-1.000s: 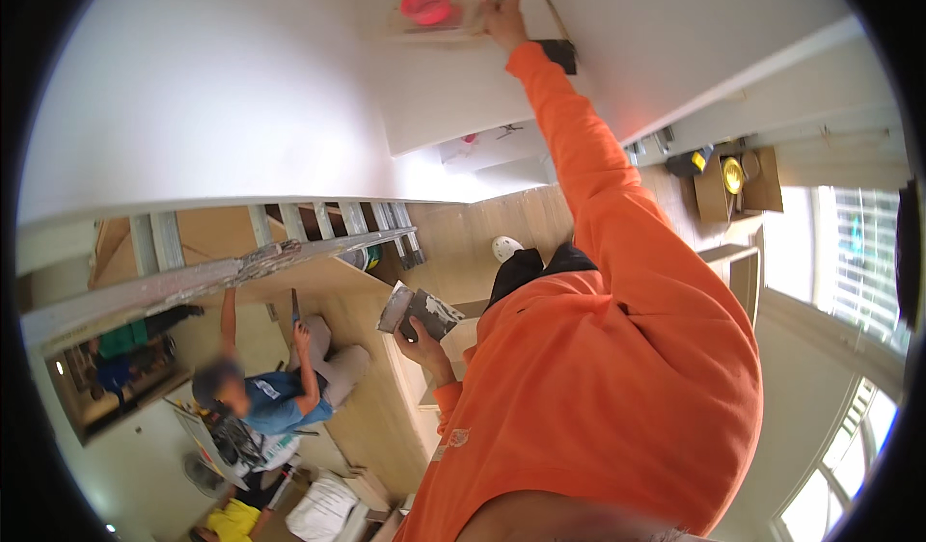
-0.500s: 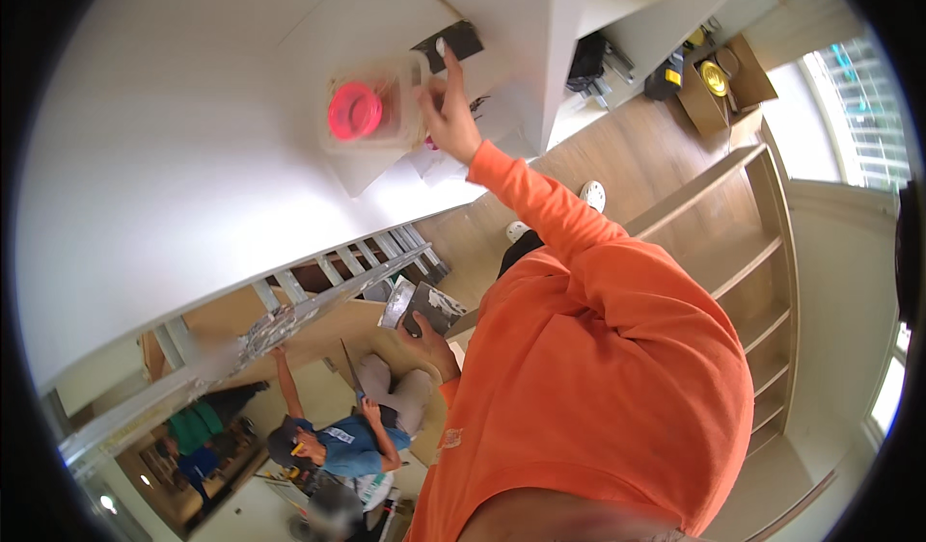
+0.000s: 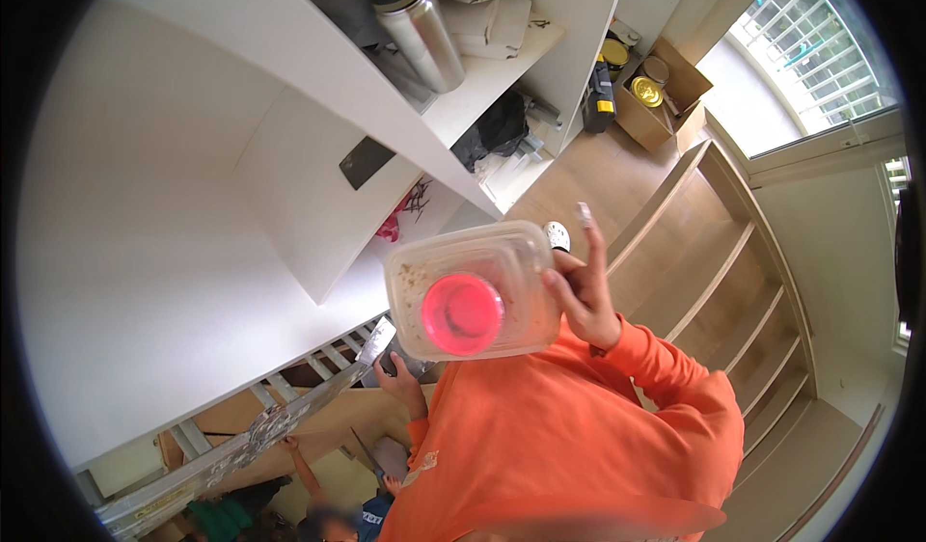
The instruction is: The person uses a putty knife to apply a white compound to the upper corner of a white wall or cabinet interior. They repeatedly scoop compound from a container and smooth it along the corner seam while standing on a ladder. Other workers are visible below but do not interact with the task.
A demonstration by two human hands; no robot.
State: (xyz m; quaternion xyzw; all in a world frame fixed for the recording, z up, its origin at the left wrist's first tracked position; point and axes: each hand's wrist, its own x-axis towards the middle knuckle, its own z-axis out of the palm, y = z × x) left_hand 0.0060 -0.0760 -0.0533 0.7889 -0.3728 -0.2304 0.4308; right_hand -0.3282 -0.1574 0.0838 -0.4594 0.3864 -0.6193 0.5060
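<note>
Slanting across the lower left, a metal ladder (image 3: 270, 426) bore pale smears along its rail, with a co-worker's hand (image 3: 289, 443) just below it. Higher up, a dark flat rectangle (image 3: 367, 163) lay on a white panel (image 3: 289, 190). The person's left hand (image 3: 399, 385) was closed around a wide-bladed scraper (image 3: 377, 340), whose far end was hidden. Near the top, a steel bottle (image 3: 424, 45) with a dark lid rested on a cabinet shelf (image 3: 497, 74). At the centre, a translucent plastic container (image 3: 529, 282) was raised in front of an orange sweatshirt (image 3: 579, 426), a bright pink cup (image 3: 463, 312) inside it. The right hand (image 3: 586, 296) was clamped on the container's right edge, thumb on the rim, index finger stretched away, its tip whitish; the other fingers were partly hidden. Farther right came an open cardboard box (image 3: 641, 122) holding tins (image 3: 646, 91), a wooden shelf unit (image 3: 711, 283) and a barred window (image 3: 820, 45).
</note>
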